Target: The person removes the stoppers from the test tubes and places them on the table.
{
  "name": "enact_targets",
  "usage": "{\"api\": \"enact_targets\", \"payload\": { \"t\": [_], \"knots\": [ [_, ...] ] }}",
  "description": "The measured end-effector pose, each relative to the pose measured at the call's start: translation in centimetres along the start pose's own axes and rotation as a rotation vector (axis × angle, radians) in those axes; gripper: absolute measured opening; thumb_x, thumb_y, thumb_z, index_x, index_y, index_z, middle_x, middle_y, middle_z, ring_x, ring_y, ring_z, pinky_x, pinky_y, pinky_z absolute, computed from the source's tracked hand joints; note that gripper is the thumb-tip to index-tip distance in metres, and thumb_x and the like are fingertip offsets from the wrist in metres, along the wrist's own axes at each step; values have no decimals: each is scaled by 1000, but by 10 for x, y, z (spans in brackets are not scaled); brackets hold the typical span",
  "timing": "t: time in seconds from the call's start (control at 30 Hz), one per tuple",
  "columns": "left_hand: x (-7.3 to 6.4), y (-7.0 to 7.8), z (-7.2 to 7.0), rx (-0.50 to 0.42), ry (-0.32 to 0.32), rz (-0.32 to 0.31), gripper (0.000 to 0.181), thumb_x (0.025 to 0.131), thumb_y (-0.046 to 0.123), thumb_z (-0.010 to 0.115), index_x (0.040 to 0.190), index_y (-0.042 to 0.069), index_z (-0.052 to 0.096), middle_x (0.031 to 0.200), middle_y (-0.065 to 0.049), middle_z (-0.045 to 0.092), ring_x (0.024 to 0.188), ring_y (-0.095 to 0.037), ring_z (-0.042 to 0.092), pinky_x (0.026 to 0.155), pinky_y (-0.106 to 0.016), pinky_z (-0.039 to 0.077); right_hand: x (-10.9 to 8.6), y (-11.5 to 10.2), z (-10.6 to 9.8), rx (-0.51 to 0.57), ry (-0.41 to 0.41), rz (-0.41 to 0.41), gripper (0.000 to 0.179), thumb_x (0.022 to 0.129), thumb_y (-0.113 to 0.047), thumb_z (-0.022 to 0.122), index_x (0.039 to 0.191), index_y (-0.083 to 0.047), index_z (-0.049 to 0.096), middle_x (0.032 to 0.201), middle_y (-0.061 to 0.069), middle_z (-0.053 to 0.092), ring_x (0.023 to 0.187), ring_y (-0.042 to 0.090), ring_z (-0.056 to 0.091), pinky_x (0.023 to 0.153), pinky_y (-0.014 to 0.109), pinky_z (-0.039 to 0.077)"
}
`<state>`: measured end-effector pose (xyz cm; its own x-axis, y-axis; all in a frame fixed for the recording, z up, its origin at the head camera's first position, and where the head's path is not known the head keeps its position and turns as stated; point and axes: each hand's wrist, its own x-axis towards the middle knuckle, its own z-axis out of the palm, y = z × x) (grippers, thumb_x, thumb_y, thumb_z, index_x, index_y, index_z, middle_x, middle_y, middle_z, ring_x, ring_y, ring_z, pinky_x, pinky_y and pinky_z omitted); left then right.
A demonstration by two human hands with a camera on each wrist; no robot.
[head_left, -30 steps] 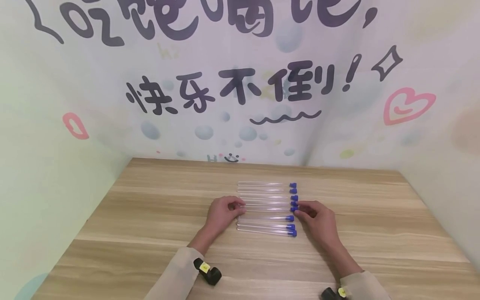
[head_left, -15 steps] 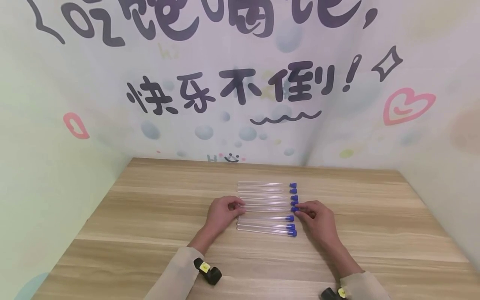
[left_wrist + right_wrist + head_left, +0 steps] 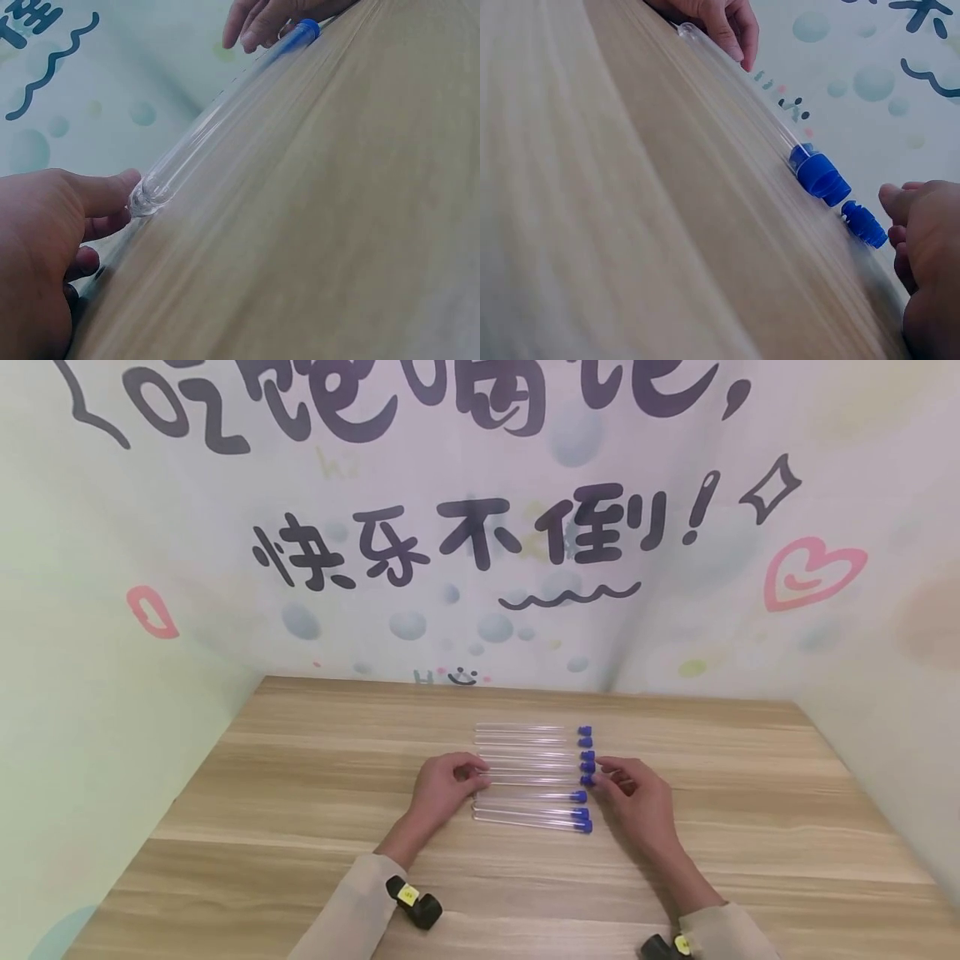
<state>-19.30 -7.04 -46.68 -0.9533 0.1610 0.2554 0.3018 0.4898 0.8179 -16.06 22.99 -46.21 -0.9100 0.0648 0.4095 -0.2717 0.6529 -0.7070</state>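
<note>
Right grip sits wider than before, parted beside blue cap, contact unclear; left grip still pinches clear tube

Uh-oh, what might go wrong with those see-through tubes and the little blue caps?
The tubes lie on their sides on the table, so a bump might make one roll.

Some blue caps sit loose near the tube ends, and the right hand is so close that it may knock one away.

The tubes lie near each other, so the left hand, at their round ends, might nudge a neighbour.
</note>
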Motion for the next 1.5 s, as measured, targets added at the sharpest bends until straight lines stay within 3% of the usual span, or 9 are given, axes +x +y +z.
{"api": "enact_targets", "payload": {
  "t": [0.17, 0.27, 0.53, 0.77, 1.17, 1.5],
  "knots": [
    [-3, 0, -4, -98, 34, -15, 13, 78, 14, 80, 89, 16, 73, 75, 8, 62, 68, -12, 54, 62, -25, 46, -2, -5, 2, 60, -8, 43, 16, 84, -14, 75, 99, -13, 70, 92, -2, 69, 76, 14, 61, 64, 20, 47],
    [-6, 1, -6, -106, 36, -5, 13, 80, 16, 79, 91, 15, 72, 73, 7, 60, 65, -13, 52, 59, -24, 43, -4, -7, 2, 89, -29, 55, 12, 84, -17, 75, 95, -16, 72, 89, -5, 69, 74, 13, 60, 62, 21, 48],
    [-18, 3, -10, -86, 21, 13, 15, 78, 14, 79, 89, 16, 69, 72, 7, 57, 64, -13, 48, 56, -25, 41, -10, -8, 5, 76, -79, -18, 12, 81, -13, 77, 92, -18, 73, 86, -8, 69, 73, 10, 63, 64, 22, 50],
    [-22, 5, -11, -61, -5, 7, 14, 79, 14, 79, 90, 17, 70, 75, 9, 59, 66, -11, 50, 58, -25, 43, -12, -6, 6, 45, -111, -3, 14, 80, -10, 77, 92, -16, 74, 85, -7, 69, 73, 9, 61, 65, 23, 50],
    [-23, 3, -12, -43, -47, 42, 15, 77, 15, 80, 90, 13, 73, 80, 5, 64, 69, -10, 52, 60, -25, 44, -17, -3, 5, 66, -143, -32, 19, 77, -9, 79, 93, -17, 74, 83, -9, 68, 66, 8, 57, 58, 23, 47],
    [-22, 5, -12, 33, -93, 67, 14, 76, 13, 81, 88, 13, 74, 83, 6, 62, 68, -9, 48, 60, -24, 41, -19, -7, 3, 4, -191, -75, 25, 75, -8, 80, 99, -13, 73, 79, -9, 62, 63, 7, 51, 55, 23, 44]
  ]
}}
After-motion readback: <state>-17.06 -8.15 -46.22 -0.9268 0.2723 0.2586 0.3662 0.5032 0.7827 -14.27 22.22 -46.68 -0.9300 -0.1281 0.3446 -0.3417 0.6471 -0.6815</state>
